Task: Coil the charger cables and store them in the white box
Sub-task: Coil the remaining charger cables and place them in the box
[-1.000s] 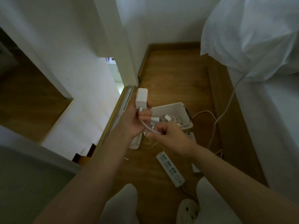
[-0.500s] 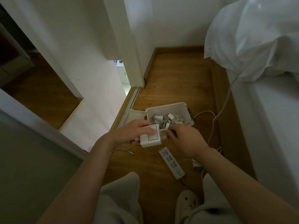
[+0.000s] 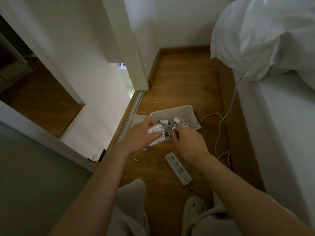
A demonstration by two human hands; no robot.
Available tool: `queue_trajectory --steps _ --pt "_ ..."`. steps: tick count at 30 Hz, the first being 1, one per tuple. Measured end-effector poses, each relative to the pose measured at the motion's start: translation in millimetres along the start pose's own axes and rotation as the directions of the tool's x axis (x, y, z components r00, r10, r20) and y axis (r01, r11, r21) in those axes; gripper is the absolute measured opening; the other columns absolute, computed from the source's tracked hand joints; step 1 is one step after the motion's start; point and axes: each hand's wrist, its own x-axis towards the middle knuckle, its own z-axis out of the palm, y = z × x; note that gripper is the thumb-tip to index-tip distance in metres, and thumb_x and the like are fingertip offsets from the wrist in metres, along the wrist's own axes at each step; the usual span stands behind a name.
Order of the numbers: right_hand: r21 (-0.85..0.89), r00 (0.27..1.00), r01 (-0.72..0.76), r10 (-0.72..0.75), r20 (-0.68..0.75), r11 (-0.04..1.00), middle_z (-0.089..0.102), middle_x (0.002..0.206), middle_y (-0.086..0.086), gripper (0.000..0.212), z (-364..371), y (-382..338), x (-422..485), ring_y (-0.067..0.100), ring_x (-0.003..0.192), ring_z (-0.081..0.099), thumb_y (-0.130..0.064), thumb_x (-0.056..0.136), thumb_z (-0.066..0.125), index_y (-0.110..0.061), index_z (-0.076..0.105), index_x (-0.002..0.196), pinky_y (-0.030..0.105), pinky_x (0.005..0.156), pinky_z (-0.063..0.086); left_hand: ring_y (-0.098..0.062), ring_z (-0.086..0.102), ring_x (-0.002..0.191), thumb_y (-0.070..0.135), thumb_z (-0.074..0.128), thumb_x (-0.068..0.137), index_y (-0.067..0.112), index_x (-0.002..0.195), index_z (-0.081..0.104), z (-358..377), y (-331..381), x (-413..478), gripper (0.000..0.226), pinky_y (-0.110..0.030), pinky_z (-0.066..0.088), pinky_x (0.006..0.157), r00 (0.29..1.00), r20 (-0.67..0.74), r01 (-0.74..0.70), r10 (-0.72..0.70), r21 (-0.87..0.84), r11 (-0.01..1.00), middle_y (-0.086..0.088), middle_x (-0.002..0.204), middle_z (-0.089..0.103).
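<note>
Underfoot, wooden floor (image 3: 184, 79) bears the white box (image 3: 170, 113) near the bed (image 3: 281, 125).

Bare arms (image 3: 102, 178), pale trousers (image 3: 131, 200), a holed clog (image 3: 194, 210).
The left hand (image 3: 141, 137) and right hand (image 3: 189, 142) are bare, like the forearms; the loose off-white trousers cover both knees, and the cream clog has round holes.
</note>
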Motion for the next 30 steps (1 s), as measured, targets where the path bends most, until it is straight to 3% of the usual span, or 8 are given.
queue_trajectory --steps 3,7,11,17,19,21,25,30 --pt "0.062 0.997 -0.052 0.056 -0.051 0.997 0.064 0.081 0.003 0.032 -1 1 3 0.018 0.071 0.060 -0.027 0.100 0.037 -0.011 0.063 0.089 0.036 0.066 0.052 -0.011 0.061 0.085 0.036 0.062 0.088 0.030 0.105 0.039 8 4 2 0.029 -0.030 0.059 0.070 0.999 -0.005 -0.051 0.052 0.056 0.997 0.007 0.101 0.054" --pt "0.094 0.999 -0.041 0.043 -0.019 0.995 0.062 0.082 0.003 0.030 -2 1 5 0.017 0.071 0.058 -0.026 0.101 0.035 -0.012 0.061 0.095 0.034 0.065 0.048 -0.009 0.059 0.072 0.035 0.057 0.091 0.026 0.106 0.036 17 4 9 0.027 -0.020 0.049 0.055 0.996 -0.091 -0.011 0.011 0.007 1.000 0.006 0.095 0.052" --pt "0.162 0.991 0.059 -0.078 0.113 0.985 0.059 0.083 -0.002 0.024 3 -7 -2 0.006 0.061 0.049 -0.022 0.102 0.034 -0.014 0.056 0.104 0.020 0.053 0.038 -0.014 0.060 0.067 0.030 0.051 0.095 0.015 0.109 0.036 17 1 19 0.025 -0.023 0.053 0.048 0.957 -0.142 0.178 -0.251 -0.392 0.903 0.000 0.093 0.050" --pt "0.113 0.918 0.205 -0.231 0.321 0.972 0.063 0.095 0.004 0.020 24 -14 -10 0.016 0.075 0.058 -0.008 0.098 0.039 -0.020 0.047 0.112 0.028 0.064 0.045 -0.024 0.062 0.075 0.021 0.037 0.101 0.006 0.117 0.050 11 6 19 0.026 -0.034 0.058 0.061 0.952 0.090 0.179 -0.293 -0.939 0.294 -0.016 0.095 0.060" --pt "0.106 0.890 0.220 -0.244 0.385 0.970 0.063 0.092 0.006 0.021 30 -12 -11 0.021 0.077 0.058 -0.008 0.097 0.039 -0.022 0.047 0.111 0.032 0.067 0.046 -0.026 0.060 0.077 0.021 0.040 0.100 0.005 0.112 0.053 7 9 18 0.024 -0.037 0.058 0.062 0.955 0.165 0.169 -0.248 -0.986 -0.004 -0.018 0.099 0.057" --pt "0.115 0.878 0.210 -0.239 0.415 0.971 0.059 0.085 0.001 0.020 30 -8 -9 0.019 0.074 0.056 -0.009 0.098 0.038 -0.022 0.049 0.109 0.032 0.066 0.045 -0.024 0.060 0.073 0.023 0.042 0.099 0.005 0.112 0.054 4 12 17 0.025 -0.037 0.060 0.057 0.950 0.217 0.185 -0.223 -0.970 -0.155 -0.019 0.098 0.057" --pt "0.068 0.854 0.213 -0.220 0.471 0.975 0.050 0.076 -0.007 0.018 25 -1 -2 0.015 0.073 0.053 -0.010 0.098 0.039 -0.023 0.049 0.095 0.028 0.066 0.041 -0.014 0.051 0.055 0.028 0.045 0.095 0.007 0.106 0.059 2 17 14 0.028 -0.021 0.049 0.044 0.962 0.236 0.232 -0.138 -0.972 -0.042 -0.011 0.083 0.055" --pt "-0.106 0.880 0.215 -0.146 0.452 0.971 0.058 0.085 -0.001 0.016 18 13 6 0.018 0.081 0.059 -0.014 0.098 0.041 -0.018 0.054 0.090 0.033 0.073 0.051 -0.014 0.043 0.051 0.036 0.050 0.088 0.018 0.090 0.069 -5 10 12 0.027 -0.017 0.032 0.036 0.968 0.251 0.220 0.021 -0.885 0.411 -0.007 0.075 0.053"
